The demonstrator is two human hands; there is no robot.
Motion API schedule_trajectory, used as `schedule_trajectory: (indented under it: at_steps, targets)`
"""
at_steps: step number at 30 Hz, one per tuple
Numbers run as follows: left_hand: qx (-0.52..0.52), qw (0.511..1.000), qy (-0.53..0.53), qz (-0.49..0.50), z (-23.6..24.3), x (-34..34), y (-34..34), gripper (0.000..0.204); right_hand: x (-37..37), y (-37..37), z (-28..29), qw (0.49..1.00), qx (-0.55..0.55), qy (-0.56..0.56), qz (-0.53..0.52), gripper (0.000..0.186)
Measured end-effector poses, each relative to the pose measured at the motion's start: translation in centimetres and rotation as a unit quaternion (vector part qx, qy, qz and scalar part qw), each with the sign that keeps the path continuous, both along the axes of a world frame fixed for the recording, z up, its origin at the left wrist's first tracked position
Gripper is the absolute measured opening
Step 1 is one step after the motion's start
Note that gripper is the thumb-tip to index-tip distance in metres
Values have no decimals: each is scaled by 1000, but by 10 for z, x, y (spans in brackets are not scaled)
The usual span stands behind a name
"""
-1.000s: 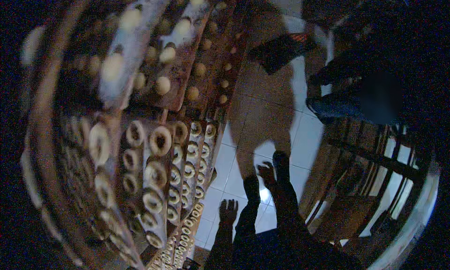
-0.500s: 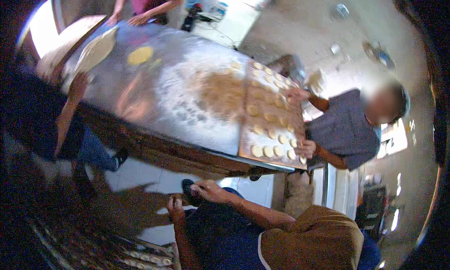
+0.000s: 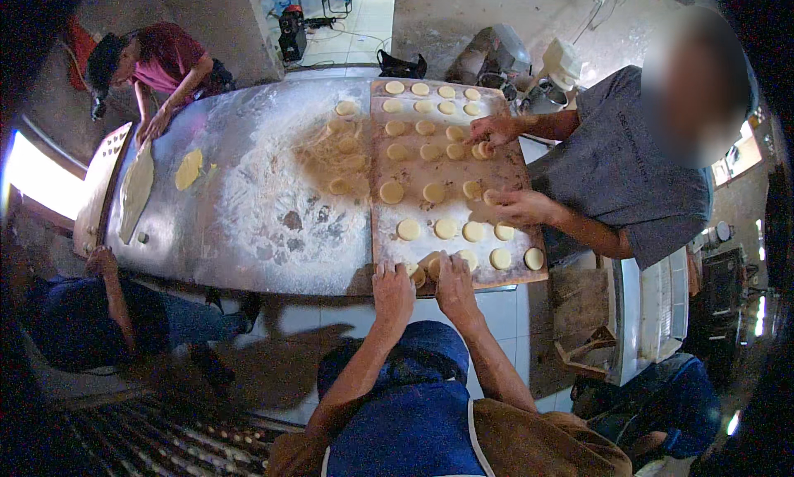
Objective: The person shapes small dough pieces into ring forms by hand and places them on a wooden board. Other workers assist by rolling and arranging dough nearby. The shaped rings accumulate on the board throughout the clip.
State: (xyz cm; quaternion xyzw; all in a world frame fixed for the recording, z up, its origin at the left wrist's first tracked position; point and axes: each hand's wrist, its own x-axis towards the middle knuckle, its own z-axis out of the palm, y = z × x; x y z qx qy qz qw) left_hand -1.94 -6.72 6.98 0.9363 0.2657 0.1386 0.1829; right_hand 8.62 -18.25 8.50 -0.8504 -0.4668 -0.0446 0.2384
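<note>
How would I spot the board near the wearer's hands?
Find the long metal table. At its right end lies a brown board bearing rows of pale dough rounds. Unlike the left end's board, it has the wearer's left hand and right hand at its near edge.

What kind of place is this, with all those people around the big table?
Probably a bakery or dough workshop. Rows of pale dough rounds lie on a flat board, and white powder, likely flour, is spread across the long table.
</note>
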Motion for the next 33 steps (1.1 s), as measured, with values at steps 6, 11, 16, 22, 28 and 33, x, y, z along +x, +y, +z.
schedule_trajectory:
  at_steps: [6,11,16,22,28,33]
  targets:
    - [-183,982,-11,-46,-3,8,12,26,20,7,22,988,-71,133,1,33]
    - [-284,937,-203,7,35,-45,76,27,4,41,27,940,15,339,38,25]
    - [-182,964,-102,167,11,-110,211,40,-21,177,-1,965,-1,236,113,27]
    - [-59,973,-117,192,-10,-121,238,38,-37,283,-47,993,-14,99,57,27]
    - [-222,928,-271,131,1,-121,234,20,-65,271,12,911,60,403,65,24]
    - [-430,866,-246,67,38,-112,231,20,-102,245,18,795,222,564,-21,32]
